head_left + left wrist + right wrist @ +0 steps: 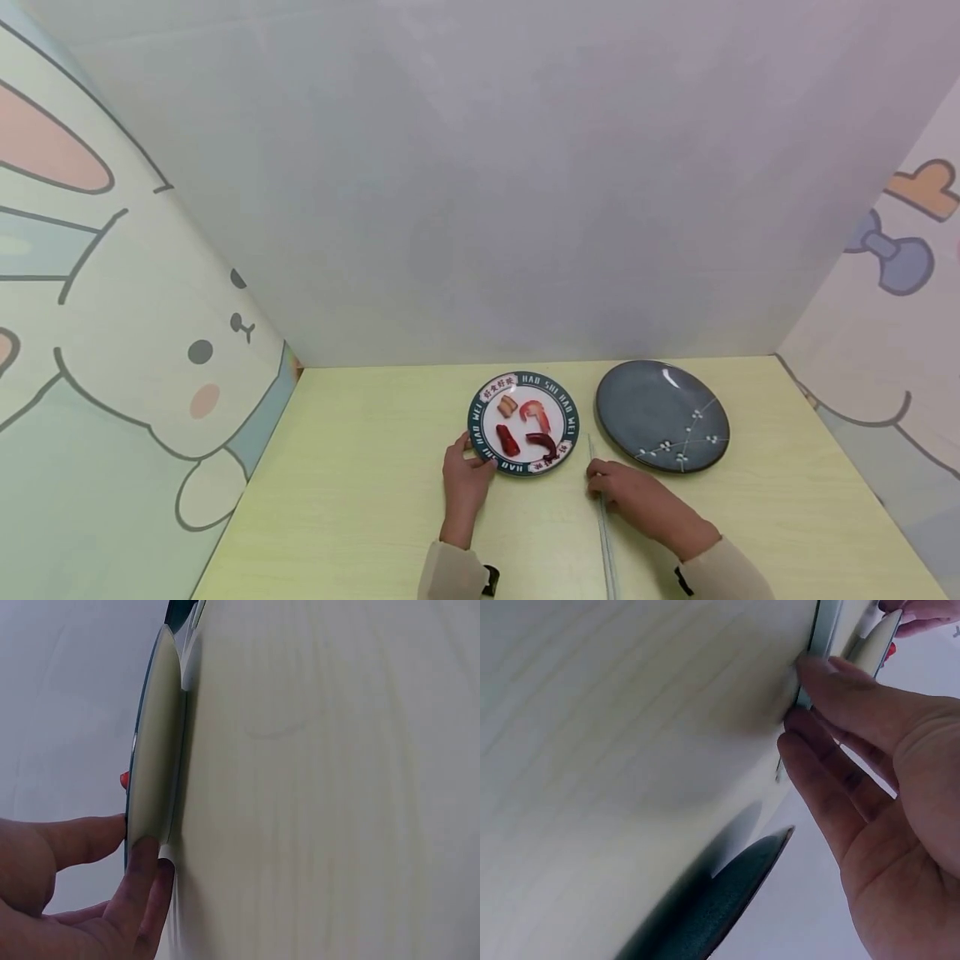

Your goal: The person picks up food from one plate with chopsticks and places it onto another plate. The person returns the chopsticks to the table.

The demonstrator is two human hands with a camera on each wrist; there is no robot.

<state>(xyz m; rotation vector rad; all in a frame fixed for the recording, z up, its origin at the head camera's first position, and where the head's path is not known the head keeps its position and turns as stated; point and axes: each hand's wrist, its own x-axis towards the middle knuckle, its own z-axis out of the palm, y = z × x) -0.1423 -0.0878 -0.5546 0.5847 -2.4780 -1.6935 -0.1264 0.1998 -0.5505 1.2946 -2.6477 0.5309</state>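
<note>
A round plate [477, 398] with a green lettered rim lies on the table, bearing a pink shrimp [536, 413], a small tan-and-pink piece [507, 406], a red piece [507, 440] and a dark red curved piece [543, 444]. At its near-left rim, my left hand [467, 482] pinches the edge; the left wrist view shows the thumb above and fingers [142, 870] under the rim. My right hand [637, 500] pinches grey chopsticks [605, 542] near their far end. In the right wrist view, thumb and fingertips meet around the chopsticks [826, 630].
Right of the chopsticks lies a dark grey plate [652, 408] with white blossoms, just beyond my right hand. The pale yellow table [360, 475] meets a plain grey wall [480, 208] at the back. Cartoon-printed walls [135, 350] stand on both sides.
</note>
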